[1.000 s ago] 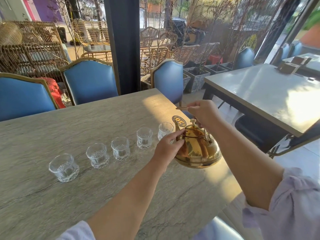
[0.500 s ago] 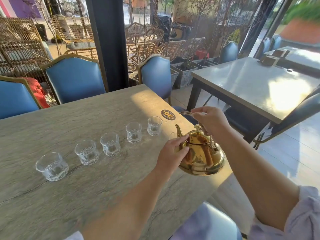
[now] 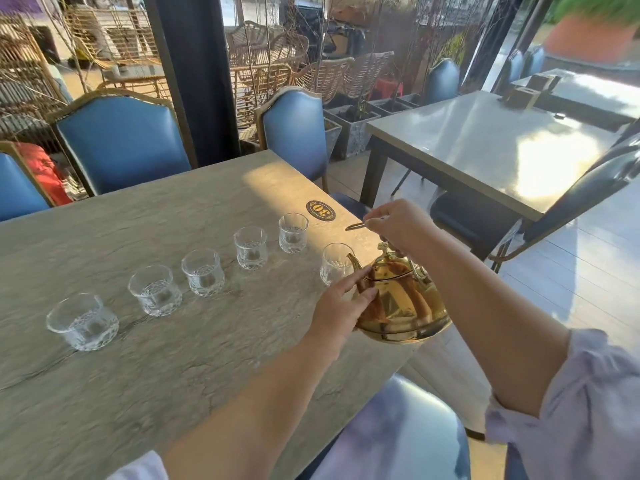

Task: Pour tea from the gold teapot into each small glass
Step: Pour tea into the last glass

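My right hand is closed around the raised handle of the gold teapot, gripping it from above; the handle's end projects past my fingers toward the left. The teapot hangs directly below this hand, at the near right edge of the stone-topped table. I cannot tell whether its base is touching the tabletop or held just clear of it. Its body is tilted slightly, spout pointing left and away from me.

My left hand is open, fingers extended and pressed flat against the left flank of the teapot, fingertips reaching up toward the lid rim. It steadies the pot and grips nothing.

Six small glasses are on the table. The nearest glass stands just beside the spout, partly hidden behind it and behind my left fingers; the spout tip sits at about its rim. No stream of tea is visible. The other five run in a diagonal row to the left: the far glass, then the second glass, the third glass, the fourth glass and the end glass, well apart from both hands. All five look empty.

A dark oval number plaque lies flat on the table beyond the far glass. Blue upholstered chairs stand along the far side.
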Demonstrator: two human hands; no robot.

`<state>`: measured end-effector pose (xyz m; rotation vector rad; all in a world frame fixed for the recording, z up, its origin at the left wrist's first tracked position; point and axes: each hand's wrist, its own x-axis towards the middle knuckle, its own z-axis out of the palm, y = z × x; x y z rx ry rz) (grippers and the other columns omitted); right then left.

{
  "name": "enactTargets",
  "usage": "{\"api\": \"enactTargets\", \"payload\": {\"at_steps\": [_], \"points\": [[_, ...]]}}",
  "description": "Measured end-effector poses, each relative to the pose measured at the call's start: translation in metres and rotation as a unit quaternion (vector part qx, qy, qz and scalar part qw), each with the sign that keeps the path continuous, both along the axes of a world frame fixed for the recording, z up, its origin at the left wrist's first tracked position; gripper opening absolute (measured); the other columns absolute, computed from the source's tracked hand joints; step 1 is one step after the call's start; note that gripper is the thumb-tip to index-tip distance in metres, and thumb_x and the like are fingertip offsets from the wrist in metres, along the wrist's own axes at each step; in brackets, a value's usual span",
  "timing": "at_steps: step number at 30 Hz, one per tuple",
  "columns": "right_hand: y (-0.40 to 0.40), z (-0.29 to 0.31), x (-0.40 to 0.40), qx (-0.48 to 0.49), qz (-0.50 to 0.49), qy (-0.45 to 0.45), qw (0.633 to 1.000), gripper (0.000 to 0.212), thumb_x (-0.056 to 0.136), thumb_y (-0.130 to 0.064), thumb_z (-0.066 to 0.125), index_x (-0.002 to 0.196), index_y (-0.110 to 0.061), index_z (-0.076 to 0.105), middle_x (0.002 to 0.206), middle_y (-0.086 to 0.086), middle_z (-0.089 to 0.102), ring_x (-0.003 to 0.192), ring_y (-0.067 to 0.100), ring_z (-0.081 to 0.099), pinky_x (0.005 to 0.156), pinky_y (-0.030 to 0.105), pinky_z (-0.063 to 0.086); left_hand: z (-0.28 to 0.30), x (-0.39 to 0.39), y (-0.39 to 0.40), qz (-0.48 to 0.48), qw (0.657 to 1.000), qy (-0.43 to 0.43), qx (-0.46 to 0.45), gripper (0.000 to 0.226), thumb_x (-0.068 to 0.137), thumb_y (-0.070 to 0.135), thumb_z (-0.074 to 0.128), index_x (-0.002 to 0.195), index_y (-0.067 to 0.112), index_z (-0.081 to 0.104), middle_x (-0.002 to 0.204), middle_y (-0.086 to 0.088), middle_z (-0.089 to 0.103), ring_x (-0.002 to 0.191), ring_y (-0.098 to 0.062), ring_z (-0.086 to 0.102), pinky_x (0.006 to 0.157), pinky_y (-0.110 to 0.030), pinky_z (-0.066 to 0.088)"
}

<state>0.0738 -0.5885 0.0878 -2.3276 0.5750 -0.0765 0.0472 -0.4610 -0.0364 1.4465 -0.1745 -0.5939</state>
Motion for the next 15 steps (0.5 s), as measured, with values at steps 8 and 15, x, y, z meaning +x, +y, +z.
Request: {"api": "enactTargets", "payload": {"at_steps": [8,15], "points": [[0.004,-0.001,0.016,-0.045,0.011,0.039,0.998,0.029,0.093,-0.022,0.062,0.115,-0.007,0.071,0.088,0.011,0.067,0.063,0.017,0.057,0.058,0.027,0.049,0.005,0.0,0.002,0.01,0.998,0.061,-0.025,0.038,0.094,0.019,0.069,0.125,0.042,0.068,0.109,0.013,0.071,0.075,-0.008,0.067,0.079,-0.038,0.061],[0.005,-0.003,0.019,-0.055,0.025,0.046,0.997,0.033,0.094,-0.023,0.061,0.119,-0.003,0.068,0.103,0.016,0.07,0.086,0.031,0.069,0.076,0.037,0.057,0.008,-0.002,0.006,0.008,0.997,0.066,-0.029,0.039,0.095,0.019,0.067,0.127,0.041,0.067,0.105,0.018,0.069,0.079,-0.009,0.068,0.071,-0.031,0.061]]}}
